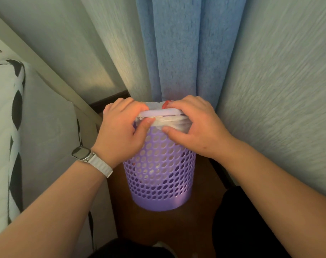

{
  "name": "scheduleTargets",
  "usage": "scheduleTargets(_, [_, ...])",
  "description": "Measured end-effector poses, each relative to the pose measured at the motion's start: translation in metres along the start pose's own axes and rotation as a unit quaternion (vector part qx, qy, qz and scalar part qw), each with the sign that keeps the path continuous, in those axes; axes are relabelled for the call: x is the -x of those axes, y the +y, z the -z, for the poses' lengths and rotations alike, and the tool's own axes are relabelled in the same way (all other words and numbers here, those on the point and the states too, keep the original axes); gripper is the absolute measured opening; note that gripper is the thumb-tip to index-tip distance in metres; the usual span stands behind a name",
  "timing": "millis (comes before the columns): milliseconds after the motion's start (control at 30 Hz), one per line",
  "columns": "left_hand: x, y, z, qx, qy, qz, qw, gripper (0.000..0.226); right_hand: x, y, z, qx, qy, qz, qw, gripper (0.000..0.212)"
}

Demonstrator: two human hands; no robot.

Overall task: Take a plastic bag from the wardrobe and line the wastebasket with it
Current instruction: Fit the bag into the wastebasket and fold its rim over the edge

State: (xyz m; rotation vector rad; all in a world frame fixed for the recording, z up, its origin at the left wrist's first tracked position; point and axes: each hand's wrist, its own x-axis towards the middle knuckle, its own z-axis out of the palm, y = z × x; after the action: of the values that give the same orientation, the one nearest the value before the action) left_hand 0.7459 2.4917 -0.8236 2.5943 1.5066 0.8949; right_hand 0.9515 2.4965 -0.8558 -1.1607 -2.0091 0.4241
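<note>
Your left hand (121,131) and your right hand (193,125) are both at the top of the purple wastebasket (158,175), one on each side of the near part of its rim. The white plastic bag (169,122) lies between them, bunched along the rim and folded a little way down the outer wall.

Your left hand grips it with the fingers curled over the top edge and the thumb pressing the film against the outside of the basket. Your right hand does the same from the other side: its fingers are hooked over the rim and its thumb pins the bag's lower fold to the perforated wall. The two thumbs sit close together, with only a short strip of bag showing between them. A small red patch (165,104) shows on the bag just beside your right fingertips. Pale film can be seen through the holes lower down, so part of the bag hangs inside.

The wastebasket stands upright on the brown floor (158,226), in a corner with a blue curtain (186,53) just behind it and a textured wall (279,90) to your right. A watch (81,153) with a white strap is on your left wrist. Black-and-white patterned bedding (46,136) lies to your left.
</note>
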Motion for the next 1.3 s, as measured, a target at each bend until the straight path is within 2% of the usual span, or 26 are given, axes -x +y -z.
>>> scheduleTargets(133, [0.006, -0.004, -0.003, -0.046, -0.015, -0.002, 0.999, 0.022, 0.0, 0.004, -0.006, 0.038, 0.006, 0.027, 0.999, 0.039])
scheduleTargets(367, [0.025, -0.017, -0.009, -0.158, -0.114, -0.028, 0.98, 0.027, 0.012, 0.006, -0.037, 0.164, -0.021, 0.07, 0.984, 0.023])
scheduleTargets(500, [0.041, -0.017, -0.014, -0.205, -0.187, -0.03, 0.96, 0.03, 0.023, 0.008, -0.057, 0.172, -0.061, 0.107, 0.977, 0.02])
scheduleTargets(600, [0.051, -0.016, -0.02, -0.222, -0.211, -0.038, 0.951, 0.031, 0.029, 0.012, -0.068, 0.172, -0.089, 0.124, 0.973, 0.02])
scheduleTargets(700, [0.06, -0.019, -0.029, -0.224, -0.242, -0.037, 0.943, 0.033, 0.032, 0.016, -0.078, 0.176, -0.128, 0.153, 0.964, 0.009])
scheduleTargets(867, [0.08, -0.033, -0.046, -0.234, -0.271, -0.008, 0.934, 0.033, 0.031, 0.023, -0.096, 0.188, -0.193, 0.187, 0.945, 0.004])
scheduleTargets(1067, [0.102, -0.042, -0.062, -0.206, -0.272, 0.033, 0.94, 0.031, 0.033, 0.029, -0.104, 0.176, -0.265, 0.169, 0.933, 0.016])
scheduleTargets(1300, [0.119, -0.041, -0.07, -0.108, -0.29, 0.079, 0.948, 0.033, 0.046, 0.032, -0.108, 0.169, -0.308, 0.16, 0.923, 0.022])
